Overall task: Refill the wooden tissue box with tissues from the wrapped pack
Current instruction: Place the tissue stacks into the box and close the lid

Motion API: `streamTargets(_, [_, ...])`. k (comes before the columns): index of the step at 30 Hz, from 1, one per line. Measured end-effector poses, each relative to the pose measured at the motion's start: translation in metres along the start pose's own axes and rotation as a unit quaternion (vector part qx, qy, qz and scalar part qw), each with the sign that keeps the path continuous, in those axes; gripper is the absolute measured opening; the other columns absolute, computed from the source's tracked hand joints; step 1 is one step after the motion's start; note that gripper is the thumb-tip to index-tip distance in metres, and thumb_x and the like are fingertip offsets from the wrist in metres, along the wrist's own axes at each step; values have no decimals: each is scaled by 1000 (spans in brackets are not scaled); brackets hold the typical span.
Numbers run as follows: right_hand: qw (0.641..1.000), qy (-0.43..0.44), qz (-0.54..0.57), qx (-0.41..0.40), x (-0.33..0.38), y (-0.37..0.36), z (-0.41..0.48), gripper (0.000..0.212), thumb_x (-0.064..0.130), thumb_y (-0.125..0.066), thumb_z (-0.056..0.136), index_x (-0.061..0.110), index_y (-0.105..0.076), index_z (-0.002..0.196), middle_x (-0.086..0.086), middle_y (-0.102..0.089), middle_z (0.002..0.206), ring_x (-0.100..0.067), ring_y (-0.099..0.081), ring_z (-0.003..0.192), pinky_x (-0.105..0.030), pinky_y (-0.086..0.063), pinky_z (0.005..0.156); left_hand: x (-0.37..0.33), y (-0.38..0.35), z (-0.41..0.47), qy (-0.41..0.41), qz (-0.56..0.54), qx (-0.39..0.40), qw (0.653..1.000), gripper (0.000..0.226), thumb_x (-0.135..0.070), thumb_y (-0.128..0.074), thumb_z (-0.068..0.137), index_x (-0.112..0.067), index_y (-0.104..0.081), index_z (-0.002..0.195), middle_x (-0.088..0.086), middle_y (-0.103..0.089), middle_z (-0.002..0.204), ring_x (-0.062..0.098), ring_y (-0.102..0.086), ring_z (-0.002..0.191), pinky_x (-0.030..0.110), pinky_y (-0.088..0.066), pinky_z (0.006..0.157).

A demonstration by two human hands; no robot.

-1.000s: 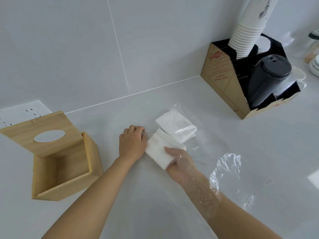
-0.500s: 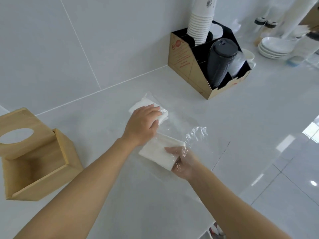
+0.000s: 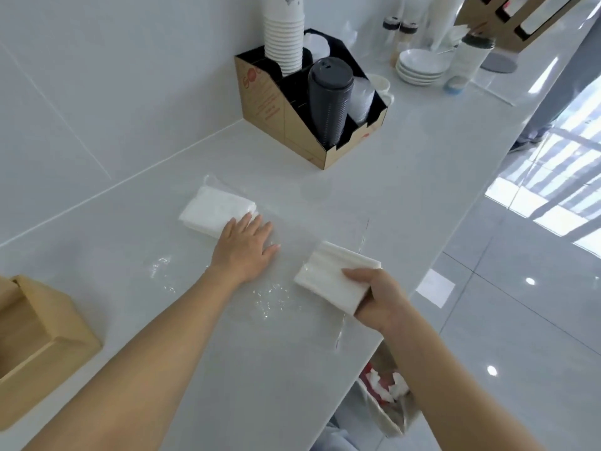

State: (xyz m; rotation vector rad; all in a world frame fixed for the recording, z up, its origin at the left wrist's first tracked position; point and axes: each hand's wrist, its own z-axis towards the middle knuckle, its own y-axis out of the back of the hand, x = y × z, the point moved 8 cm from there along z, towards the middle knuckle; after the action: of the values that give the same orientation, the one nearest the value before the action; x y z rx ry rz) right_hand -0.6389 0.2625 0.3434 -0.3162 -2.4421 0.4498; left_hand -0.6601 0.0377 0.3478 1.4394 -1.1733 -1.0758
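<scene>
Gripping a tissue stack near the table's front edge, the right hand pinches it; the left hand lies spread flat on the clear wrapper.

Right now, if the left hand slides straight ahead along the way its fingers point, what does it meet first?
The left hand points up and right. Its fingertips already lie by the near edge of the tissue stack still in the clear wrapper; beyond that, probably bare counter.
</scene>
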Motion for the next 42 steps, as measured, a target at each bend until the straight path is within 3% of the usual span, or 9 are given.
streamTargets(5, [996, 42, 73, -14, 22, 25, -16, 23, -10, -53, 81, 3, -61, 98, -13, -72, 80, -31, -65, 82, -45, -53, 77, -2, 1, 0, 6, 15, 14, 1000, 54, -46, -25, 98, -21, -24, 145, 3, -13, 158, 20, -2, 145, 39, 0, 117])
streamTargets(12, [983, 137, 122, 20, 64, 15, -35, 30, -8, -53, 82, 4, -61, 109, -12, -68, 105, -32, -63, 104, -45, -48, 95, -7, 34, -3, 36, -161, -57, 985, 47, -38, -37, 98, -8, -44, 133, 11, -40, 146, 25, -29, 138, 37, -22, 109])
streamTargets(17, [987, 119, 72, 83, 62, -24, -37, 37, -8, -56, 80, 2, -60, 115, -14, -70, 108, -33, -65, 104, -47, -51, 90, 8, 48, -23, 98, -450, -31, 887, 36, -40, -45, 94, -17, -54, 120, 3, -58, 122, 18, -53, 105, 28, -38, 83])
streamTargets(22, [987, 57, 17, 149, 30, -76, -34, 43, -7, -55, 81, 2, -55, 122, -17, -64, 120, -37, -61, 110, -51, -48, 93, 35, 65, -57, 117, -587, -47, 799, 20, -40, -45, 94, -24, -57, 100, -2, -63, 102, 15, -60, 97, 33, -44, 90])
streamTargets(27, [968, -25, -72, 240, -15, -133, -39, 33, -3, -55, 80, 5, -61, 111, -15, -71, 102, -33, -66, 96, -45, -54, 83, 75, 64, -99, 161, -644, -33, 747, 40, -53, -52, 87, -21, -56, 110, 2, -63, 108, 14, -61, 96, 36, -46, 92])
streamTargets(30, [943, -74, -124, 300, -45, -165, -48, 43, -1, -56, 77, 3, -57, 120, -16, -68, 112, -34, -67, 97, -41, -58, 71, 100, 58, -128, 191, -670, -17, 717, 63, -53, -65, 76, -21, -45, 127, 2, -63, 116, 15, -61, 104, 30, -48, 88])
streamTargets(34, [894, -119, -172, 396, -85, -202, -62, 48, -1, -52, 80, -1, -51, 128, -20, -60, 127, -35, -60, 114, -44, -53, 87, 127, 52, -167, 225, -717, -29, 659, 88, -42, -81, 61, -22, -37, 134, -2, -66, 113, 12, -64, 101, 25, -48, 87])
streamTargets(37, [855, -139, -226, 445, -113, -223, -73, 54, 3, -53, 82, -1, -45, 134, -21, -48, 139, -37, -47, 127, -49, -36, 107, 147, 53, -193, 237, -744, -73, 620, 84, -34, -81, 60, -20, -41, 133, 4, -66, 112, 18, -65, 101, 33, -47, 94])
streamTargets(42, [821, -164, -271, 476, -145, -248, -85, 45, 4, -56, 82, 3, -55, 128, -18, -59, 128, -32, -61, 111, -39, -54, 81, 174, 65, -230, 240, -744, -165, 601, 65, -24, -77, 61, -20, -52, 121, -4, -70, 88, 10, -68, 77, 21, -50, 65])
